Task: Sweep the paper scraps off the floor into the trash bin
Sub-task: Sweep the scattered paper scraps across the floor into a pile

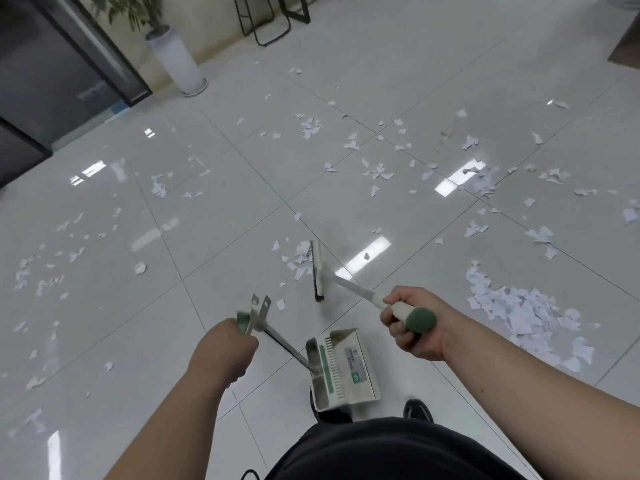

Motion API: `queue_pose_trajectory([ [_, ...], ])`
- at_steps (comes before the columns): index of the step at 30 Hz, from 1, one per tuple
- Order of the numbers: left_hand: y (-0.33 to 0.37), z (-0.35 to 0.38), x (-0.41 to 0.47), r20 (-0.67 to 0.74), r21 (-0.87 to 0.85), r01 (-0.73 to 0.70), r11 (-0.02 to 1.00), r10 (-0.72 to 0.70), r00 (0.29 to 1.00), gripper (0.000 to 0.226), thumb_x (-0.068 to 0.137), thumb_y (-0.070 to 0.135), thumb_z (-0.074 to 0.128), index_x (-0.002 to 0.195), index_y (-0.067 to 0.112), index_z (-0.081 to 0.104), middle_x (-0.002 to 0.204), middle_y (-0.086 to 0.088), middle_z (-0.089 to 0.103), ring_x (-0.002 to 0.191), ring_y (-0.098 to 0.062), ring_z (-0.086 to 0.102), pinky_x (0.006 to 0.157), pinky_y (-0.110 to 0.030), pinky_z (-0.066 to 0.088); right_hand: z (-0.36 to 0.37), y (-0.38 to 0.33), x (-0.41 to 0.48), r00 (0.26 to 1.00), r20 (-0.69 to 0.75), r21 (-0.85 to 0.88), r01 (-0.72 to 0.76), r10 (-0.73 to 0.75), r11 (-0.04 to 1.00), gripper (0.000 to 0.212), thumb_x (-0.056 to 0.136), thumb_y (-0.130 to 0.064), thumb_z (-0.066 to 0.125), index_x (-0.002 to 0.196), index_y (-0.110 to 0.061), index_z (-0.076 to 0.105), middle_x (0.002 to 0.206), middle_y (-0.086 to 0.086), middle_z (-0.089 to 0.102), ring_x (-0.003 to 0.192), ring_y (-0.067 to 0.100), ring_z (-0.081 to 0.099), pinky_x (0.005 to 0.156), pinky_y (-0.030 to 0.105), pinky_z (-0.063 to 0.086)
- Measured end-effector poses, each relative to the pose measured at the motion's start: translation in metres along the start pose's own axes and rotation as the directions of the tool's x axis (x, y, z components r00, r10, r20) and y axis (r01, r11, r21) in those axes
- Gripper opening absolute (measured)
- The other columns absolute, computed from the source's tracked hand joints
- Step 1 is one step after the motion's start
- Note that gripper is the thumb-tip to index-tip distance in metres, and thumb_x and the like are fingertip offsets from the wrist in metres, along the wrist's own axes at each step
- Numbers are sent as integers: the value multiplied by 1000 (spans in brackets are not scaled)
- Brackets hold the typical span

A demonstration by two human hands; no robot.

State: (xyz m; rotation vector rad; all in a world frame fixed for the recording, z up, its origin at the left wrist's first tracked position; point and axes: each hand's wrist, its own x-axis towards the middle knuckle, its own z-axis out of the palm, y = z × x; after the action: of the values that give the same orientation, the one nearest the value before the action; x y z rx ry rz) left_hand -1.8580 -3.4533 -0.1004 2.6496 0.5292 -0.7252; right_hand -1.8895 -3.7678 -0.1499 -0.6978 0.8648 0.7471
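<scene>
Dozens of paper scraps (377, 173) lay scattered across the glossy tiled floor (221, 161), from the far tiles to the near ones. The densest heap (512, 308) lay to the person's right. A small cluster (302, 252) lay against the bristle side of the broom (318, 271) head. No trash bin was in view.

Grip state. The right hand (412, 325) held the broom at the top of its handle, fingers curled tightly round the cream grip just below the green end cap. The left hand (227, 344) was closed round the grip at the top of the dustpan (343, 365) shaft. Its fingers were mostly hidden behind the back of the hand, but the fist was plainly wrapped on the grip. The pan sat just ahead of the feet, tipped on edge; contact with the floor could not be confirmed.

Handling assessment. The scraps appeared thin, torn and very light. They were judged likely to slide easily on the polished tile and to flutter or scatter under a fast stroke. Pick-up by hand was judged impractical. The proper point of contact was the bristle edge, drawn in short, low strokes toward the pan lip. Broom and pan appeared light and rigid, so a hold at the handle ends was judged adequate.
</scene>
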Motion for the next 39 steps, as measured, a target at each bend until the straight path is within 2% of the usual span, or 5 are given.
queue_pose_trajectory([
  [6, -69, -33, 34, 22, -45, 92, 995, -91, 996, 20, 79, 8, 46, 94, 10, 59, 63, -6, 57, 45, -22, 56, 51, -25, 43, 102, 15, 76, 991, 47, -181, -111, 122, 977, 37, 81, -13, 62, 116, -10, 50, 66, 3, 58, 37, 11, 42, 31, 16, 32],
  [14, -144, -66, 92, 50, -30, 129, 991, -127, 991, 11, 75, 12, 46, 84, 11, 51, 68, -5, 56, 59, -26, 55, 58, -31, 42, 191, 26, 164, 978, -53, -297, -210, 203, 931, 20, 80, -14, 60, 96, -13, 49, 63, 2, 55, 36, 10, 38, 31, 15, 31],
  [26, -164, -93, 150, 22, 7, -18, 1000, 18, 1000, 3, 81, 11, 49, 79, 11, 47, 72, -4, 55, 64, -26, 54, 57, -30, 37, 190, 6, 175, 975, -223, -7, -6, 4, 1000, 34, 81, -12, 61, 115, -11, 57, 63, 2, 54, 39, 10, 37, 33, 16, 32],
  [35, -154, -108, 174, 21, -43, -47, 998, 48, 999, 10, 80, 13, 49, 88, 11, 54, 76, -6, 62, 65, -27, 59, 58, -30, 43, 165, -31, 150, 936, -348, 258, 150, -53, 954, 37, 66, -8, 62, 100, -19, 50, 59, 0, 55, 35, 11, 39, 32, 14, 32],
  [39, -140, -110, 184, 35, -66, -62, 996, 64, 997, 11, 79, 13, 47, 88, 11, 53, 76, -7, 62, 66, -28, 60, 59, -31, 44, 160, -38, 133, 930, -349, 256, 209, -111, 944, 18, 76, -9, 57, 89, -16, 47, 62, 0, 53, 35, 10, 41, 32, 13, 29],
])
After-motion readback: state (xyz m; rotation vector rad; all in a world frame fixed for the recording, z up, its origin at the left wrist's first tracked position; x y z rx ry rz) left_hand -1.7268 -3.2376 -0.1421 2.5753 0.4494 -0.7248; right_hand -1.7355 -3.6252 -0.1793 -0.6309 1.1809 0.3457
